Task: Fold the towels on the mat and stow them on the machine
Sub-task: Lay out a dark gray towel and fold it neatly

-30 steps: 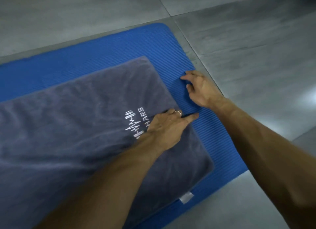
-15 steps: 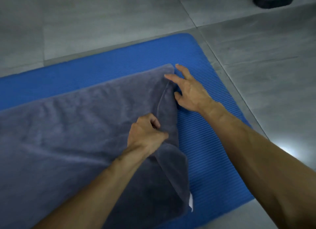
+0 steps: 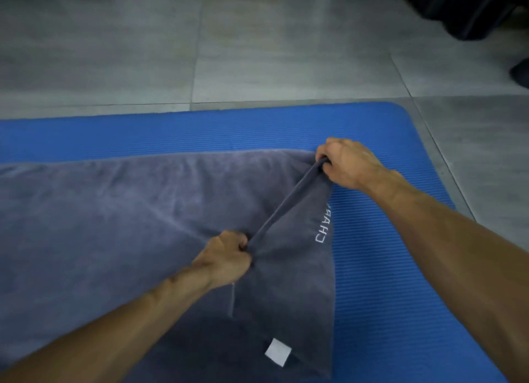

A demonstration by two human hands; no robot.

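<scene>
A large grey towel (image 3: 114,228) lies spread over the blue mat (image 3: 386,268). My left hand (image 3: 226,256) grips the towel's right-hand edge near the middle of the view. My right hand (image 3: 346,162) grips the same edge at the far corner. Between the two hands the edge is raised and pulled taut. The lifted flap shows white letters in mirror writing (image 3: 323,225) and a white label (image 3: 277,351) near the front.
Grey floor tiles (image 3: 286,48) surround the mat. A dark object (image 3: 463,7) stands at the top right corner, and another dark shape (image 3: 521,70) sits at the right edge.
My right hand went from resting on the mat to gripping the towel's far corner. My left hand closed on the edge, and both have lifted it taut, turning the flap over.
</scene>
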